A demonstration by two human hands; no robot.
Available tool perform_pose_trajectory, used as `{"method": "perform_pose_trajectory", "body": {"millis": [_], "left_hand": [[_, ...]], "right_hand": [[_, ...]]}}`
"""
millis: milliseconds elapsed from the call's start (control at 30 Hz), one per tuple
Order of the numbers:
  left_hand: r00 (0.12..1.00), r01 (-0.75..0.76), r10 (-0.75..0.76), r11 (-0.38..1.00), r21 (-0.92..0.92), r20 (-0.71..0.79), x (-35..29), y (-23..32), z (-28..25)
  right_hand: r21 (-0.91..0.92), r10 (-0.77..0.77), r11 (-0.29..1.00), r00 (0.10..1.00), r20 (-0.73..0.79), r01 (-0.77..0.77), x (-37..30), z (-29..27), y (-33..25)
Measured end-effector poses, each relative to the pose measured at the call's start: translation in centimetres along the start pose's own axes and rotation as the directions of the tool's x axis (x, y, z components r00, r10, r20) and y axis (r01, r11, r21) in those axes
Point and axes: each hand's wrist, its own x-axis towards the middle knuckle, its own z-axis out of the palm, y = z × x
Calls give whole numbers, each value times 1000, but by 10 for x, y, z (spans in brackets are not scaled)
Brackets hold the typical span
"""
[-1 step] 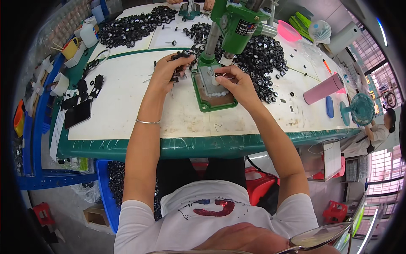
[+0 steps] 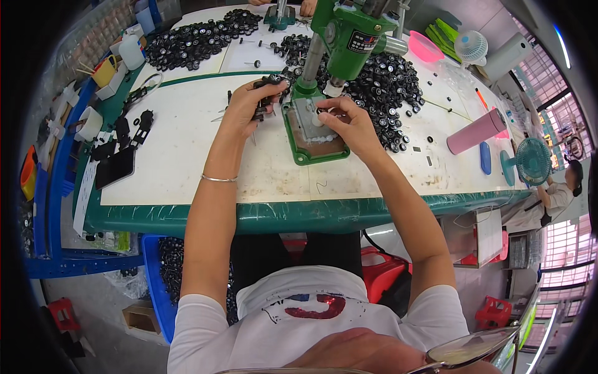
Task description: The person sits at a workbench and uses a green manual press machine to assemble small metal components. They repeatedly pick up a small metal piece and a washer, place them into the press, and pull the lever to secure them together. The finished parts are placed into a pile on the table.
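My left hand (image 2: 243, 107) is closed around a few black wheel parts (image 2: 269, 81), left of the green hand press (image 2: 350, 53). Thin metal axles poke out near its fingers. Over the press base (image 2: 303, 156), my right hand (image 2: 355, 128) pinches a small black wheel (image 2: 322, 111) between thumb and fingertips. The wheel is at the top of a pale upright fixture (image 2: 318, 121), below the press's white-tipped ram (image 2: 333, 89). My fingers partly cover the wheel, so I cannot tell whether it touches the fixture.
Heaps of black wheels (image 2: 389, 87) lie behind and right of the press. A pink tumbler (image 2: 476, 131), a blue case (image 2: 485, 158) and a green fan (image 2: 534, 160) stand or lie rightward. A dark phone (image 2: 115, 168) lies left. Another person's hands (image 2: 308, 7) show at the far edge.
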Motion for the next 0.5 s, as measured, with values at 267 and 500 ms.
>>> {"method": "perform_pose_trajectory", "body": {"millis": [267,500], "left_hand": [[968,193,-120,918,-346,222,-3,-1,17],[947,208,-153,962,-177,283,-9,-1,36]], "right_hand": [[152,24,988,992,-122,-5,-15,-34,-5],[101,17,995,954,-299,14,-6,-104,-25]]}}
